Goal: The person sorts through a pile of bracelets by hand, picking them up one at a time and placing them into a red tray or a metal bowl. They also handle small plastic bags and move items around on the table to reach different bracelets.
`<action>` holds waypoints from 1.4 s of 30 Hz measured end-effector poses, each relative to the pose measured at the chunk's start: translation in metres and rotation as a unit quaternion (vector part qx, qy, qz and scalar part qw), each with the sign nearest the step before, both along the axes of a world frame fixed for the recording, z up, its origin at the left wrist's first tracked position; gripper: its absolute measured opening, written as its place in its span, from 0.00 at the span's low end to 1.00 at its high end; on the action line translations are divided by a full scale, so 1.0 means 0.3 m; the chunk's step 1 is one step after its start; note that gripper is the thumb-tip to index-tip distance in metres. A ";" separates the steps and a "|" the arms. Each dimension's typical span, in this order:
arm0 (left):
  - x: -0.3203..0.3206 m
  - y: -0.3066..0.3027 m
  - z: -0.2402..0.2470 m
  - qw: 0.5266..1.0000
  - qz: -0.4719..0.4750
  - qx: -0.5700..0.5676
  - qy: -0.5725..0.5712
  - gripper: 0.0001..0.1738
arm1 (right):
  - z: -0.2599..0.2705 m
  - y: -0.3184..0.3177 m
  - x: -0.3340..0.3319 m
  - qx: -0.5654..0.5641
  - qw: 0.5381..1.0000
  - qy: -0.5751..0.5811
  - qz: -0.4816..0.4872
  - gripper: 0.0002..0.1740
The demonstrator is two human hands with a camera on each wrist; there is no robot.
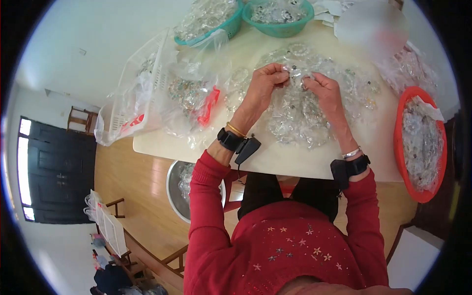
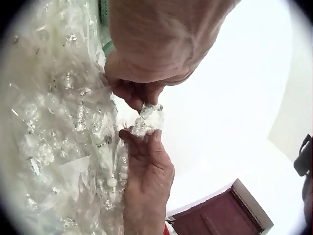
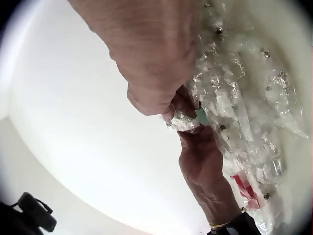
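Over the middle of the table, my left hand [image 1: 263,87] and right hand [image 1: 325,93] face each other. Between them is a small string of clear, shiny beads [image 2: 147,120], like a bracelet, partly hidden by the fingers. The left thumb and fingers pinch one side of it. From the other side the right thumb and fingertips pinch it, and the right wrist view also shows the beads [image 3: 182,121] between both hands. Right below the hands spreads a heap of clear beaded pieces in plastic wrappers [image 1: 300,115].
Two green baskets [image 1: 282,30] of wrapped pieces stand at the back. A white basket [image 1: 118,105] and a plastic bag [image 1: 184,110] sit on the left. At the right edge is a red basket [image 1: 400,147]. A metal basin [image 1: 173,196] stands below the table's front edge.
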State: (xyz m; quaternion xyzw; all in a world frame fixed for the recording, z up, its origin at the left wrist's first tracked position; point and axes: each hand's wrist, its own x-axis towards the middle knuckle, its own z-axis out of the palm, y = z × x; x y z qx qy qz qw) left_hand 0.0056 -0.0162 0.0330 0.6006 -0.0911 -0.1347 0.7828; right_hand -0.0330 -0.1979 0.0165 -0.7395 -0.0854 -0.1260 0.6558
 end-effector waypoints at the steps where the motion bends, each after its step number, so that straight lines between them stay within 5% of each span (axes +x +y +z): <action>1: 0.006 -0.008 -0.012 1.000 -0.002 0.003 -0.002 0.07 | 0.011 -0.012 -0.005 0.003 1.000 0.019 0.009 0.12; 6: -0.001 0.015 0.031 0.999 -0.008 0.014 -0.030 0.06 | 0.055 0.030 0.005 0.078 0.995 0.059 0.020 0.12; 14: -0.039 0.051 0.045 0.994 -0.025 0.084 -0.059 0.07 | 0.028 0.013 0.008 0.021 0.996 0.038 0.082 0.11; 19: -0.039 0.207 0.152 0.980 0.191 -0.043 -0.027 0.06 | 0.025 0.037 0.011 0.060 0.997 0.045 0.031 0.12; 24: 0.116 0.648 0.312 0.882 0.315 0.048 -0.348 0.04 | 0.026 0.046 0.000 -0.015 0.999 0.018 0.042 0.12; 26: 0.178 0.776 0.370 0.881 0.376 -0.234 -0.168 0.06 | 0.035 0.043 0.008 -0.017 0.999 0.012 0.044 0.12; 27: 0.159 0.757 0.393 0.881 0.374 -0.234 -0.172 0.06 | 0.039 0.040 0.014 -0.031 0.998 0.022 0.043 0.11; 30: 0.043 0.641 0.366 0.908 0.359 -0.134 -0.166 0.07 | 0.021 0.036 0.001 -0.056 0.996 0.055 0.035 0.11; 34: -0.116 0.457 0.172 0.943 0.199 0.189 -0.188 0.17 | 0.013 0.048 0.003 -0.056 0.998 0.017 0.033 0.10; 36: -0.208 0.391 0.094 0.882 0.125 0.392 -0.229 0.23 | 0.024 0.054 -0.004 -0.086 0.996 0.000 0.020 0.09; 37: -0.237 0.371 0.069 0.886 0.115 0.389 -0.226 0.23 | 0.027 0.055 -0.008 -0.102 0.995 -0.005 0.010 0.09; 40: -0.312 0.315 -0.014 0.775 0.078 0.492 -0.389 0.30 | 0.020 0.049 -0.010 -0.123 0.992 -0.035 0.009 0.08; 42: -0.323 0.293 -0.042 0.773 0.051 0.501 -0.387 0.31 | 0.023 0.053 -0.007 -0.138 0.989 -0.054 0.008 0.08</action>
